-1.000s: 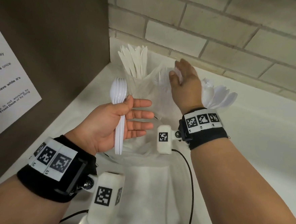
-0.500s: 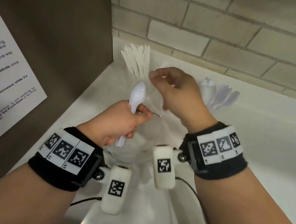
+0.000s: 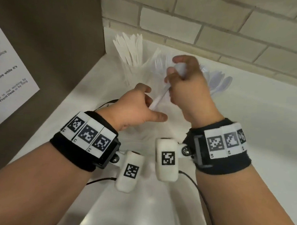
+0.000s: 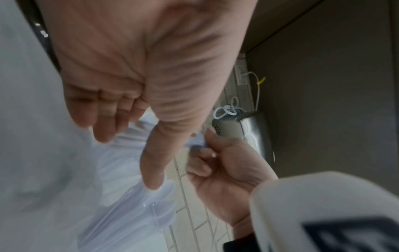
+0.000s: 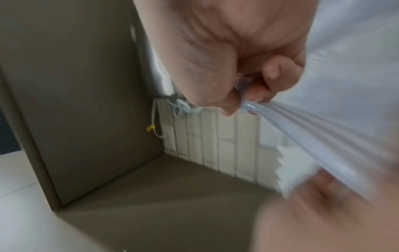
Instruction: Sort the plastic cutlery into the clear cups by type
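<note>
Grasping a spoon bundle (image 3: 164, 94) by the bowls, right hand (image 3: 188, 90) clenched; handles reach left hand (image 3: 135, 108), fingers relaxed. Beyond the hands: knives (image 3: 131, 49), spoons (image 3: 218, 82) in cups on white counter (image 3: 266, 129). Brick wall (image 3: 203, 19) behind, brown panel (image 3: 44, 34) left.

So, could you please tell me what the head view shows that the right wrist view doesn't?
Only the head view shows the knives standing in a cup, the spoons fanned at the right, the paper notice and both wristbands. Only the right wrist view shows a yellow tag on a white cord by a wall socket. Both show the right hand gripping white spoon handles, and the tiled wall.
</note>
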A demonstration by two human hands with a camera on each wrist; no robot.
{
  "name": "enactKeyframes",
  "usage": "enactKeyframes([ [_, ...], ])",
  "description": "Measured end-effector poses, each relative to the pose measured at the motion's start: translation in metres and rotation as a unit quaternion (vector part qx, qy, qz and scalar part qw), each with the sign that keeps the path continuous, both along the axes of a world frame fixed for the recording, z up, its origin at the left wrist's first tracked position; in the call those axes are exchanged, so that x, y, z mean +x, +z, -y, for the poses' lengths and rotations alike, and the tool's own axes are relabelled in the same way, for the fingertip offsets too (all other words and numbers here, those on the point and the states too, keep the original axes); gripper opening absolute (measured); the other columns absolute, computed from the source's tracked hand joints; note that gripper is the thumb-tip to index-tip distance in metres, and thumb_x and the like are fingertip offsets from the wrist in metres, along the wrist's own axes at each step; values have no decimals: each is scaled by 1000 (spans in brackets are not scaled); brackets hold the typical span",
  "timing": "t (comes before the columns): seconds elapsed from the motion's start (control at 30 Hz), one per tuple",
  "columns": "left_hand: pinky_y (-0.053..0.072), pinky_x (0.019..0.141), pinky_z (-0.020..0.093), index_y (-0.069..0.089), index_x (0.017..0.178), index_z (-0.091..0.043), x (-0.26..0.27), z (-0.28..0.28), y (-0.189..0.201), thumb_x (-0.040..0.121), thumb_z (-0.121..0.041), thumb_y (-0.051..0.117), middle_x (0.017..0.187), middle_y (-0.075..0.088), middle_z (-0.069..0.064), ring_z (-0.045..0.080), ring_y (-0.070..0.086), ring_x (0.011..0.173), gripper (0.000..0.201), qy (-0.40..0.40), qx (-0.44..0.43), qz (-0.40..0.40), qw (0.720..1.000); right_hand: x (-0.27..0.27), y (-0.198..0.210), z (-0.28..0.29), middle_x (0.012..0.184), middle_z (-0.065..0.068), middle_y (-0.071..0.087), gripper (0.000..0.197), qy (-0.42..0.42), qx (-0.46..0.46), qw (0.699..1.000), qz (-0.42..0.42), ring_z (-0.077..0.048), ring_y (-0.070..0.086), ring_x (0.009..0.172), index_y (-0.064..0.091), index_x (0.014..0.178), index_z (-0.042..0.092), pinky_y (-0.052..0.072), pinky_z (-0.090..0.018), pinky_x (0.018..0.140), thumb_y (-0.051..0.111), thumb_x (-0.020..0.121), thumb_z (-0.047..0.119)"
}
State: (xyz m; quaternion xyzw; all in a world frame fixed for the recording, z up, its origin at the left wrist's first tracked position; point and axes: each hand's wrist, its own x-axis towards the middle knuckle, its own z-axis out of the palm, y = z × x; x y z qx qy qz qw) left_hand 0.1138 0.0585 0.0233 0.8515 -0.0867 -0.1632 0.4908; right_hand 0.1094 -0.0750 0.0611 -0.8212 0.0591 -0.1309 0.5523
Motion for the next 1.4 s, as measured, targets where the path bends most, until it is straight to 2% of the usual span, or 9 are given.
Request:
enactKeyframes([
  [0.07,45,92,27,44,129,-26,3,-7,0,58,-49,86,121,48,-4,13,53,108,85,-18,85,62,994,3,20,22,98,-5,64,23,-78,-29,993,84,-13,58,73,45,111,29,46,-32,65,49,89,23],
  [0.2,9,118,47,48,112,-48,-1,-15,0,45,-69,80,155,12,2,31,3,146,77,-175,314,81,930,3,50,63,91,20,43,31,-168,-170,950,202,18,50,74,42,126,6,33,1,63,42,95,10],
  [0.3,-8,114,58,42,117,-51,-4,-9,-7,43,-75,77,160,-8,2,33,-19,145,85,-232,378,75,893,17,34,77,98,6,51,33,-203,-193,944,173,-6,54,85,40,128,7,33,-8,58,40,95,12],
  [0.4,-2,112,57,42,118,-49,-5,-2,-14,44,-76,75,160,-8,0,33,-11,146,85,-246,405,83,877,29,1,80,119,-11,56,35,-205,-200,952,106,-24,57,104,41,131,11,37,-19,74,44,96,15],
  [0.53,15,106,45,46,109,-50,-3,-2,-17,50,-74,73,159,6,1,27,14,141,69,-229,405,109,878,33,-34,78,138,-13,40,44,-186,-276,943,-29,-31,52,117,41,138,10,39,-28,84,52,96,20],
  [0.67,20,101,42,49,107,-49,-2,-4,-21,54,-71,72,154,20,1,24,21,136,61,-214,397,110,886,37,-40,82,137,-15,41,42,-187,-280,942,-8,-29,53,113,42,136,7,26,-10,72,51,96,10],
  [0.87,20,103,42,51,107,-50,-4,-5,-22,56,-71,72,156,19,-2,23,18,137,59,-217,395,105,886,39,-23,91,128,-19,53,40,-189,-277,942,-11,-32,54,115,42,134,5,36,-22,82,50,96,13],
  [1.2,20,104,40,51,111,-51,-3,-5,-22,57,-72,70,156,18,-3,24,19,138,61,-223,388,90,890,35,41,108,105,-4,51,34,-226,-255,929,144,-11,47,92,42,130,5,30,3,60,44,96,13],
  [1.4,19,103,40,51,109,-52,-2,-7,-23,57,-72,71,157,17,-4,23,19,138,60,-223,380,84,894,46,26,104,112,-9,57,39,-224,-250,930,152,-14,53,94,40,132,7,34,-6,67,43,93,5],
])
